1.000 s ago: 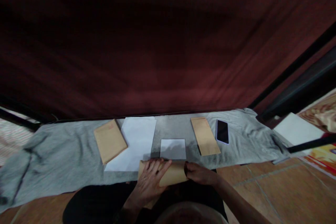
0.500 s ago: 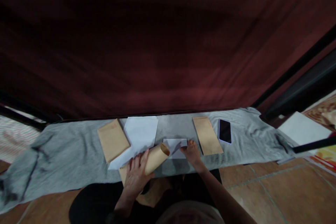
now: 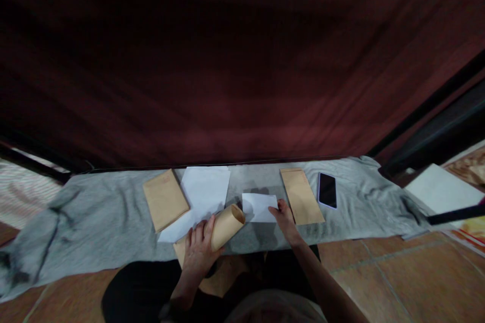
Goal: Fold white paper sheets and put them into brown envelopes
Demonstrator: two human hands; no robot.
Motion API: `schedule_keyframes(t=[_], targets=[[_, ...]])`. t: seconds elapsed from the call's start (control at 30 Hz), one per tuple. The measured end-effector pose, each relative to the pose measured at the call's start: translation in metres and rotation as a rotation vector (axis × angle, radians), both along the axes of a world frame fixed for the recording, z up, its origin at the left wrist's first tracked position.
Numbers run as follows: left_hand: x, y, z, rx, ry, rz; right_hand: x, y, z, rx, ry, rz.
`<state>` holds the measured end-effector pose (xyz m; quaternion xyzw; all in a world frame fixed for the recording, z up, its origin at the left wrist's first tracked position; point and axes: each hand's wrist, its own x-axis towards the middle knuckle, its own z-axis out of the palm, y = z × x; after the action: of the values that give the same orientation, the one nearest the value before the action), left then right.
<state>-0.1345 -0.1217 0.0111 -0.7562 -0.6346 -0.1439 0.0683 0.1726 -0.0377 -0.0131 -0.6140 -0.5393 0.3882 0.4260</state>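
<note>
My left hand [image 3: 198, 248] is wrapped round a brown paper envelope [image 3: 226, 226]. The envelope bulges into a tube, its open mouth facing right. Between thumb and fingers, my right hand [image 3: 285, 218] pinches the right edge of a folded white paper [image 3: 259, 207], just to the right of that mouth. The paper is raised off the grey cloth and casts a shadow on it. Close to my right hand lies another flat brown envelope [image 3: 302, 197]. Beyond my left hand are white sheets [image 3: 206, 186], partly under a stack of brown envelopes [image 3: 165, 199].
A phone [image 3: 327, 191] with a pale purple edge lies on the right of the grey cloth [image 3: 98, 217]. Behind the cloth rises a dark red panel [image 3: 242, 86]. A white board-like item [image 3: 443, 189] is at the far right, above the tiled floor [image 3: 409, 272].
My right hand has lifted the folded white paper from the cloth and shifted it slightly right. My left hand keeps its hold on the envelope. The view has moved slightly.
</note>
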Motion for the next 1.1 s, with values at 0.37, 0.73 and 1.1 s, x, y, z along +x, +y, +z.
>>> schedule_keyframes(t=[0.37,0.73,1.1], targets=[[0.001,0.000,-0.002,0.018,-0.023,0.010,0.000,-0.008,0.044,0.002,0.257,0.034],[-0.003,0.003,0.000,-0.004,0.016,-0.033,0.017,0.006,0.058,-0.003,-0.236,0.308],[0.021,0.012,0.011,0.018,0.009,-0.139,-0.029,-0.006,0.035,0.002,-0.195,0.245]])
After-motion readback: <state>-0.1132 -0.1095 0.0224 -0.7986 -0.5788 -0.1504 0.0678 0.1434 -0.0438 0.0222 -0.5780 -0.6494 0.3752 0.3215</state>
